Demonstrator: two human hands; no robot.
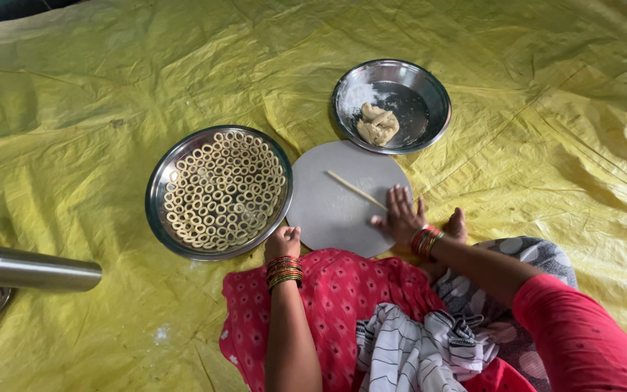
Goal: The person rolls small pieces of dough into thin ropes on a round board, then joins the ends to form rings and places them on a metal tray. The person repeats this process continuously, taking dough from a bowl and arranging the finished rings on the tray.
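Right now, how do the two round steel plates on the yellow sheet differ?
The larger steel plate is packed with small dough rings; the smaller steel plate holds one dough lump and scattered flour. The larger lies left of the round board, the smaller beyond it. Both are shiny and round.

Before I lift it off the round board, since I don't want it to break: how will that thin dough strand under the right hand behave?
The dough strand looks soft and very thin, so it would probably sag and stretch, perhaps tear. Being round, it likely rolls under the right hand across the smooth round board. It seems very light.
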